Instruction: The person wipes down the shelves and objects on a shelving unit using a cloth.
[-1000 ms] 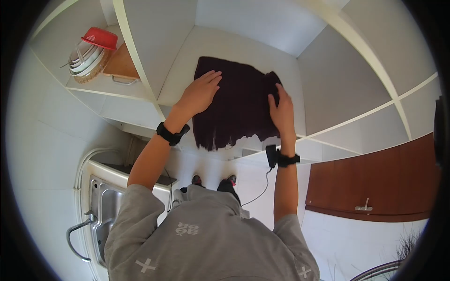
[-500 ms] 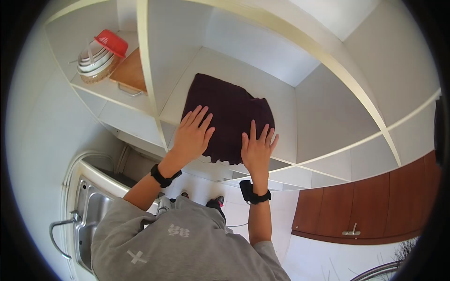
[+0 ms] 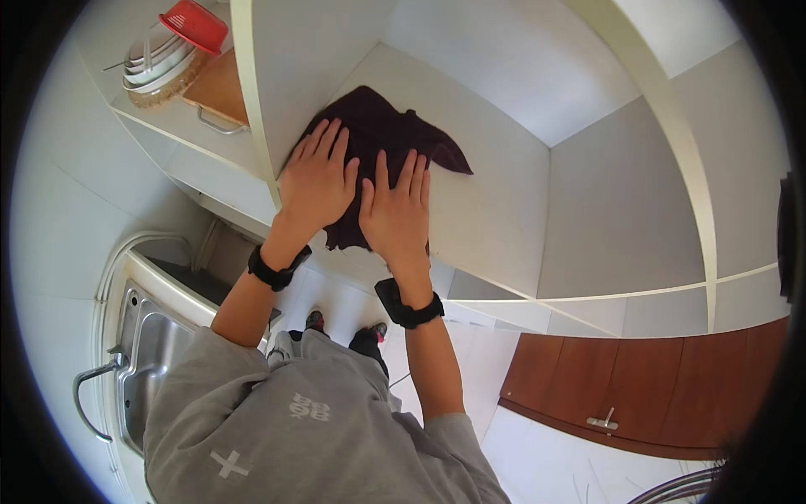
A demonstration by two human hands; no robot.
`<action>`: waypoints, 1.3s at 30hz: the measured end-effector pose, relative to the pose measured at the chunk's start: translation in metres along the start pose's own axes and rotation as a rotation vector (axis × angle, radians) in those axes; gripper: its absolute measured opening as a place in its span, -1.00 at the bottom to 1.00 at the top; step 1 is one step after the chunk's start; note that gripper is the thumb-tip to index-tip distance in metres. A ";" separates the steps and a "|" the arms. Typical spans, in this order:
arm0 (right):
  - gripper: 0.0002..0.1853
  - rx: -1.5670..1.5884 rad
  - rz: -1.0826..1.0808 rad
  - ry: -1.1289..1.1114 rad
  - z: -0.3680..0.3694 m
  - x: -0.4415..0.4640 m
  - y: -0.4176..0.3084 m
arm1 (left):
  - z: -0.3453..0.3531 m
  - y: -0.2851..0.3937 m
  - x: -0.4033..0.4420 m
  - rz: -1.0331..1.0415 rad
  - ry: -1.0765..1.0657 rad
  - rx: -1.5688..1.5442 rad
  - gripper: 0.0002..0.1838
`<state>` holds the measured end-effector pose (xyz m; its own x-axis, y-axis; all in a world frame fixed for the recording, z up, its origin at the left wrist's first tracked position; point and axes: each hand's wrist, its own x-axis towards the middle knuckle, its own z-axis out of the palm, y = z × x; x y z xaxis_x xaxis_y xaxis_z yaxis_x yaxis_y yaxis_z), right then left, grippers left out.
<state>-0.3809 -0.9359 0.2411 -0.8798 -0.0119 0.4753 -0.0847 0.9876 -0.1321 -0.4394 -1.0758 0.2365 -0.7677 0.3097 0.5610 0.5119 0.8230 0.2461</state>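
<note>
A dark purple cloth (image 3: 378,122) lies on the white shelf board (image 3: 495,197), with its right corner stretched out to a point and its front part hanging near the shelf edge. My left hand (image 3: 319,176) rests palm down on the left part of the cloth, fingers extended. Close beside it, my right hand (image 3: 399,210) presses flat on the cloth with its fingers stretched out. Both hands hide part of the cloth.
In the left compartment are a red basket (image 3: 195,25), stacked bowls (image 3: 155,67) and a wooden board (image 3: 220,88). A metal sink (image 3: 155,353) with a faucet (image 3: 96,370) is at lower left. Brown cabinet doors (image 3: 638,391) stand at lower right. Vertical dividers flank the compartment.
Both hands have moved left and closer together. The cloth has shifted left on the shelf and is now bunched, where before it lay spread flatter and wider.
</note>
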 end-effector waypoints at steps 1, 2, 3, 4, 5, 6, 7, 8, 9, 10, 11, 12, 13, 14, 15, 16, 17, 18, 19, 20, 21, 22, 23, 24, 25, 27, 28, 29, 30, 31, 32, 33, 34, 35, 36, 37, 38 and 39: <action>-0.46 0.002 -0.004 -0.002 0.000 0.001 0.001 | -0.001 0.000 0.001 0.011 -0.004 -0.006 -0.51; -0.46 0.005 -0.010 0.001 0.000 0.002 0.001 | -0.001 -0.002 0.003 0.024 -0.004 -0.010 -0.51; -0.46 0.019 -0.011 0.000 -0.001 0.003 0.002 | 0.000 -0.002 0.004 0.032 -0.021 -0.003 -0.51; -0.47 0.034 -0.013 -0.003 -0.002 0.002 0.002 | 0.002 -0.002 0.003 0.049 -0.024 0.002 -0.50; -0.47 0.050 -0.015 -0.002 -0.003 0.001 0.003 | 0.004 -0.002 0.003 0.069 -0.023 0.009 -0.50; -0.47 0.060 -0.012 0.002 -0.004 0.000 0.004 | 0.005 -0.003 0.004 0.091 -0.016 0.022 -0.49; -0.47 0.072 -0.010 0.010 -0.005 0.000 0.004 | 0.006 -0.003 0.004 0.106 -0.029 0.035 -0.48; -0.48 0.086 -0.007 0.019 -0.005 -0.001 0.004 | 0.007 -0.003 0.003 0.122 -0.043 0.051 -0.47; -0.48 0.079 -0.013 0.027 -0.005 -0.001 0.005 | 0.009 -0.003 0.003 0.140 -0.057 0.068 -0.46; -0.48 0.075 -0.016 0.039 -0.004 -0.001 0.005 | 0.009 -0.005 0.006 0.174 -0.107 0.049 -0.45; -0.49 0.072 -0.013 0.054 -0.003 -0.001 0.004 | 0.010 -0.007 0.010 0.214 -0.161 0.031 -0.44; -0.50 0.068 -0.012 0.060 -0.003 -0.002 0.003 | 0.008 -0.007 0.012 0.252 -0.219 0.011 -0.43; -0.50 0.060 -0.014 0.061 -0.004 -0.005 0.004 | 0.006 -0.007 0.015 0.275 -0.297 -0.019 -0.41; -0.51 0.048 -0.025 0.063 -0.005 -0.006 0.006 | 0.005 -0.006 0.015 0.289 -0.316 -0.008 -0.41; -0.52 0.048 -0.032 0.068 -0.005 -0.008 0.008 | 0.006 -0.006 0.015 0.300 -0.328 0.004 -0.40; -0.52 0.054 -0.033 0.075 -0.006 -0.009 0.010 | 0.007 -0.004 0.016 0.312 -0.342 0.017 -0.40; -0.52 0.061 -0.030 0.078 -0.007 -0.012 0.011 | 0.010 -0.001 0.015 0.310 -0.348 0.013 -0.39; -0.52 0.068 -0.020 0.079 -0.007 -0.017 0.013 | 0.010 0.004 0.013 0.317 -0.351 0.011 -0.38; -0.52 0.039 -0.008 0.091 -0.009 -0.024 0.016 | 0.010 0.012 0.010 0.327 -0.356 0.009 -0.38; -0.51 0.037 0.008 0.095 -0.015 -0.031 0.022 | 0.011 0.020 0.010 0.340 -0.359 0.007 -0.38; -0.51 0.033 0.021 0.097 -0.022 -0.038 0.031 | 0.014 0.028 0.009 0.377 -0.349 -0.016 -0.37; -0.50 0.025 0.032 0.093 -0.028 -0.045 0.041 | 0.017 0.038 0.009 0.395 -0.343 -0.037 -0.37; -0.50 -0.007 0.059 0.086 -0.035 -0.052 0.055 | 0.020 0.051 0.007 0.412 -0.338 -0.065 -0.37; -0.50 -0.044 0.081 0.076 -0.043 -0.060 0.072 | 0.025 0.065 0.005 0.423 -0.330 -0.097 -0.36; -0.50 -0.085 0.098 0.065 -0.050 -0.066 0.087 | 0.030 0.080 0.005 0.446 -0.331 -0.118 -0.36; -0.51 -0.135 0.196 0.045 -0.065 -0.081 0.110 | 0.044 0.112 0.003 0.473 -0.330 -0.184 -0.33; -0.51 -0.163 0.241 0.036 -0.071 -0.087 0.120 | 0.051 0.130 0.001 0.471 -0.345 -0.193 -0.32; -0.51 -0.191 0.277 0.032 -0.077 -0.094 0.130 | 0.059 0.148 -0.001 0.473 -0.351 -0.203 -0.32; -0.52 -0.219 0.311 0.027 -0.082 -0.102 0.139 | 0.065 0.166 -0.002 0.472 -0.358 -0.214 -0.31; -0.52 -0.247 0.343 0.019 -0.086 -0.110 0.149 | 0.068 0.182 -0.003 0.468 -0.382 -0.248 -0.31; -0.53 -0.268 0.362 0.019 -0.089 -0.118 0.160 | 0.070 0.197 -0.004 0.463 -0.406 -0.283 -0.30; -0.54 -0.240 0.356 0.025 -0.094 -0.124 0.169 | 0.072 0.211 -0.005 0.468 -0.432 -0.294 -0.30; -0.55 -0.210 0.350 0.030 -0.098 -0.129 0.174 | 0.075 0.223 -0.006 0.498 -0.452 -0.273 -0.30; -0.55 -0.194 0.348 0.034 -0.099 -0.133 0.176 | 0.078 0.233 -0.006 0.517 -0.466 -0.274 -0.30; -0.56 -0.176 0.345 0.038 -0.099 -0.135 0.178 | 0.080 0.241 -0.006 0.535 -0.479 -0.273 -0.30; -0.56 -0.155 0.342 0.043 -0.100 -0.136 0.177 | 0.081 0.245 -0.007 0.528 -0.466 -0.293 -0.31; -0.58 -0.106 0.353 0.037 -0.102 -0.136 0.179 | 0.081 0.247 -0.007 0.536 -0.469 -0.292 -0.32; -0.58 -0.120 0.376 0.027 -0.102 -0.132 0.176 | 0.081 0.244 -0.006 0.538 -0.456 -0.334 -0.32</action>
<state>-0.2320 -0.7442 0.2435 -0.8264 0.3565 0.4358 0.2975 0.9336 -0.1996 -0.3414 -0.8381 0.2289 -0.4266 0.8503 0.3083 0.8921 0.3395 0.2981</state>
